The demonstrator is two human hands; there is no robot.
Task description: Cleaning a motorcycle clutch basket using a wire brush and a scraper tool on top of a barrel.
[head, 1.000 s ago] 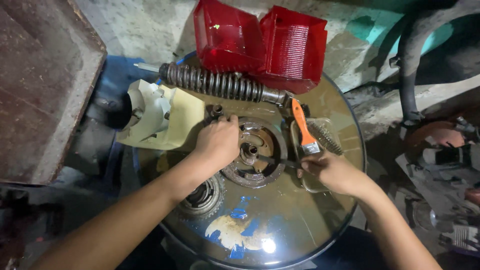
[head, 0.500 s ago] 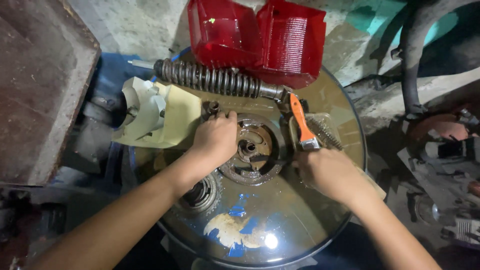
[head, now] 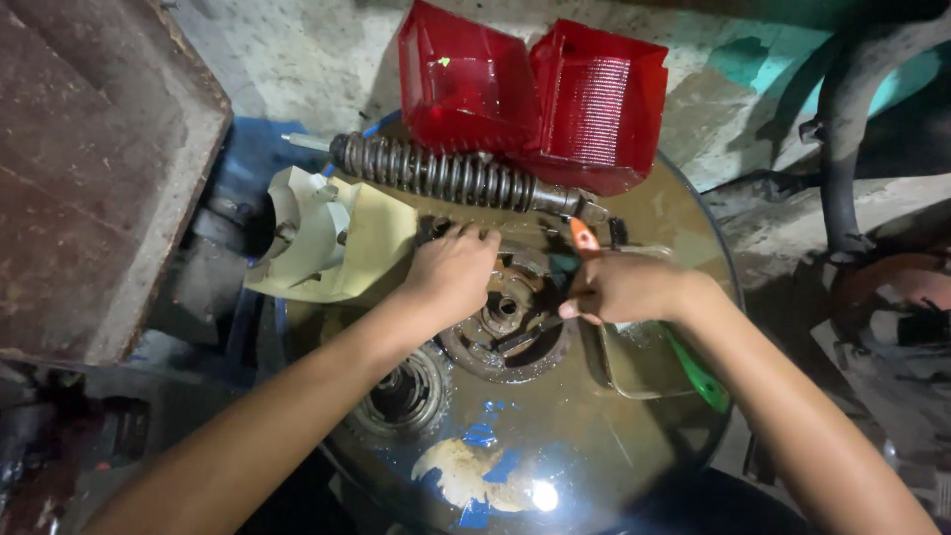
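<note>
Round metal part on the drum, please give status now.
Left hand grips round metal part rim. Right hand shut on orange-handled tool. Coil spring lies behind, apart.

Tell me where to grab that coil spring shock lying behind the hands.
Grip the coil spring shock around its coiled middle, coming from above. It lies flat along the drum top, coils exposed; red lenses crowd its far side.

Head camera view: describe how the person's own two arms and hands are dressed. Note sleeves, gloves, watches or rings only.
Both forearms are bare up to the picture's edge, with no sleeves showing. The left hand and right hand wear no gloves. No watch, bracelet or ring shows on either.
</note>
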